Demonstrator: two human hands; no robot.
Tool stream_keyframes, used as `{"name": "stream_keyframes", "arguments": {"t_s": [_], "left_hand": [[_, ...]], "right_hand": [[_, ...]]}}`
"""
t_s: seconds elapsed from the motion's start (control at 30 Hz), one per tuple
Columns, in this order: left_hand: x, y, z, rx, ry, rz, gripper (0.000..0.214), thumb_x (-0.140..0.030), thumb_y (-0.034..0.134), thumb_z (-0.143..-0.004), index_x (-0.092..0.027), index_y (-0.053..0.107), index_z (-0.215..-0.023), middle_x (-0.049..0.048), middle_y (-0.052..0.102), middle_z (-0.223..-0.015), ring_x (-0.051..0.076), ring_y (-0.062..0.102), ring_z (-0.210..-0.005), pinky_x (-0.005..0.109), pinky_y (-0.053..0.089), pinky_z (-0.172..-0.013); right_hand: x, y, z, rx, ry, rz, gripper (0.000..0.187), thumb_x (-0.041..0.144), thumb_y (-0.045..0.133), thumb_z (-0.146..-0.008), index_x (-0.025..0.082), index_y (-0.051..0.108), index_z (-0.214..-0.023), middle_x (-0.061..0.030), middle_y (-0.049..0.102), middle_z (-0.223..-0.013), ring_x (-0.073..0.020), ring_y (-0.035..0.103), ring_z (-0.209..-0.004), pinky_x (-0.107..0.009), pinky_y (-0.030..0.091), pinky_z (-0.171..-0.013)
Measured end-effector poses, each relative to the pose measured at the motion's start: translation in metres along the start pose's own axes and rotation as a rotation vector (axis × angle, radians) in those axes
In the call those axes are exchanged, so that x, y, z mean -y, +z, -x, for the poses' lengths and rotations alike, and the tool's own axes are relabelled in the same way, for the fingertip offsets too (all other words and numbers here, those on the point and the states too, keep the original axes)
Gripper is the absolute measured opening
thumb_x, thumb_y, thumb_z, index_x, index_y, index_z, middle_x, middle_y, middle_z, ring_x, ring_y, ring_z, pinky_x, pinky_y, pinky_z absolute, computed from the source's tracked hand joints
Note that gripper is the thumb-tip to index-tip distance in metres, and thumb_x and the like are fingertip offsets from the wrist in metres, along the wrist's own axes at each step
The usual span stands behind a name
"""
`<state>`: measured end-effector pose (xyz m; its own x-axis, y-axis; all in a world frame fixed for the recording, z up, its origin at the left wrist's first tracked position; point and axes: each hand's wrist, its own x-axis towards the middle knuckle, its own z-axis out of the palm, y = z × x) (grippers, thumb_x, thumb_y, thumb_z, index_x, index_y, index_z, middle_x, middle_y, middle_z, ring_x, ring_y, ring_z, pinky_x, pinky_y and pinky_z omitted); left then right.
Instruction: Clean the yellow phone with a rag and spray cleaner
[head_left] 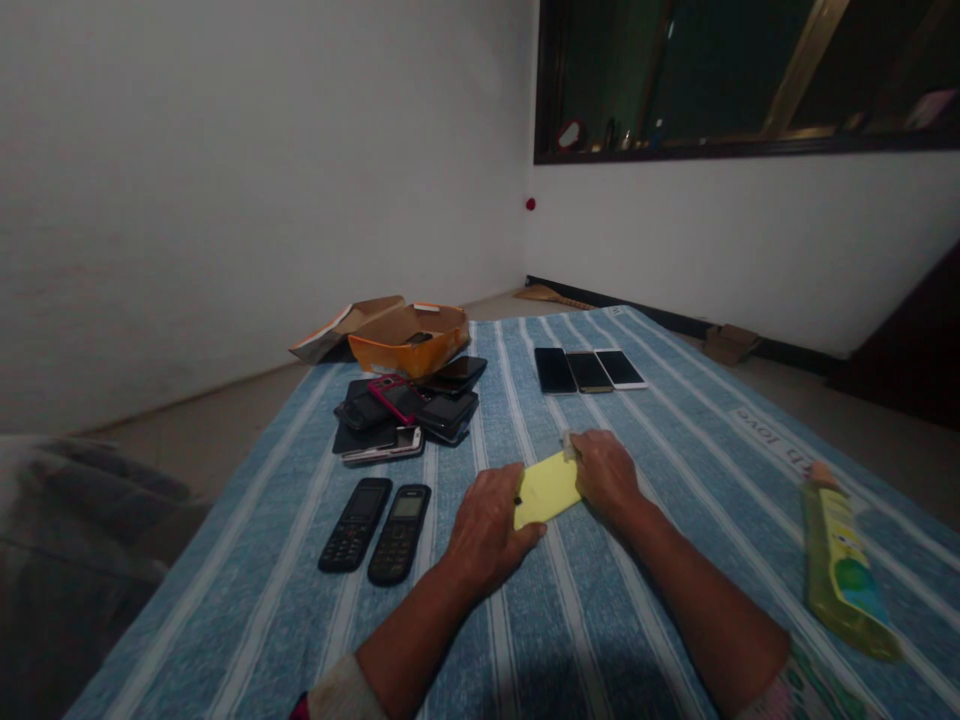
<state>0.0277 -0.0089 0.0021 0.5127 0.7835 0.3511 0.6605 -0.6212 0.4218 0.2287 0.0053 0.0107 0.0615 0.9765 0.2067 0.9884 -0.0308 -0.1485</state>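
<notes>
A yellow smartphone (549, 490) is held tilted above the cloth, its yellow back facing up and a dark camera spot near its left end. My left hand (491, 520) is closed around that left end, thumb along the near edge. At the opposite end, my right hand (604, 475) is closed on a small pale cloth (568, 446), pressed against the phone's far right corner. Most of the pale cloth is hidden by the fingers. To the left of my left hand lie two black keypad phones (355, 525), side by side.
Several phones (375, 410) are piled before an open orange box (409, 352). Three smartphones (590, 370) lie in a row at the back. A bottle of yellow-green liquid (847, 570) lies at the right. Blue striped cloth (247, 560) covers the table.
</notes>
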Motion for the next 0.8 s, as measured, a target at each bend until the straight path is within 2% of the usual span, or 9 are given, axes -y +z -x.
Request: {"name": "stream_keyframes", "arguments": {"t_s": [0.1, 0.2, 0.4, 0.53, 0.7, 0.8], "left_hand": [[-0.002, 0.001, -0.001, 0.003, -0.009, -0.025, 0.052, -0.022, 0.072, -0.072, -0.019, 0.054, -0.121, 0.0081, 0.067, -0.103, 0.030, 0.057, -0.094, 0.046, 0.049, -0.081], [-0.003, 0.003, -0.001, -0.044, 0.037, -0.007, 0.057, -0.019, 0.070, -0.072, -0.016, 0.051, -0.126, 0.0099, 0.066, -0.106, 0.030, 0.056, -0.096, 0.046, 0.049, -0.083], [-0.003, 0.004, 0.002, -0.113, 0.100, 0.017, 0.057, -0.019, 0.065, -0.074, -0.019, 0.049, -0.129, 0.0093, 0.064, -0.108, 0.030, 0.056, -0.098, 0.046, 0.048, -0.084], [-0.004, 0.003, 0.002, -0.113, 0.086, 0.030, 0.054, -0.019, 0.065, -0.074, -0.021, 0.050, -0.125, 0.0071, 0.065, -0.103, 0.030, 0.057, -0.095, 0.045, 0.048, -0.083], [-0.006, 0.001, 0.002, -0.118, 0.084, 0.033, 0.052, -0.017, 0.066, -0.073, -0.018, 0.051, -0.123, 0.0082, 0.064, -0.103, 0.030, 0.056, -0.095, 0.045, 0.049, -0.083], [-0.006, 0.002, 0.002, -0.114, 0.085, 0.029, 0.050, -0.018, 0.065, -0.074, -0.017, 0.051, -0.122, 0.0088, 0.064, -0.104, 0.030, 0.055, -0.094, 0.046, 0.049, -0.083]], "right_hand": [[0.002, 0.001, 0.000, 0.010, -0.020, -0.001, 0.030, 0.008, 0.050, -0.090, 0.017, 0.070, -0.110, -0.0099, 0.068, -0.100, -0.0237, 0.055, -0.098, -0.029, 0.036, -0.078], [0.003, 0.000, 0.001, 0.003, -0.022, -0.009, 0.030, 0.008, 0.050, -0.090, 0.016, 0.069, -0.112, -0.0099, 0.069, -0.100, -0.0233, 0.055, -0.098, -0.029, 0.036, -0.078], [0.001, -0.004, 0.004, 0.005, -0.018, -0.010, 0.029, 0.007, 0.047, -0.091, 0.017, 0.069, -0.107, -0.0091, 0.070, -0.100, -0.0217, 0.057, -0.094, -0.028, 0.036, -0.075], [0.001, -0.006, 0.012, 0.019, -0.010, 0.002, 0.027, 0.009, 0.050, -0.090, 0.017, 0.069, -0.106, -0.0087, 0.071, -0.096, -0.0221, 0.058, -0.093, -0.029, 0.035, -0.071], [0.001, -0.006, 0.015, 0.005, -0.003, -0.010, 0.024, 0.009, 0.051, -0.090, 0.017, 0.070, -0.101, -0.0081, 0.071, -0.095, -0.0229, 0.058, -0.092, -0.029, 0.035, -0.071], [0.001, -0.001, 0.009, -0.028, -0.014, -0.038, 0.029, 0.007, 0.048, -0.090, 0.016, 0.069, -0.109, -0.0081, 0.071, -0.099, -0.0230, 0.057, -0.094, -0.028, 0.035, -0.075]]}}
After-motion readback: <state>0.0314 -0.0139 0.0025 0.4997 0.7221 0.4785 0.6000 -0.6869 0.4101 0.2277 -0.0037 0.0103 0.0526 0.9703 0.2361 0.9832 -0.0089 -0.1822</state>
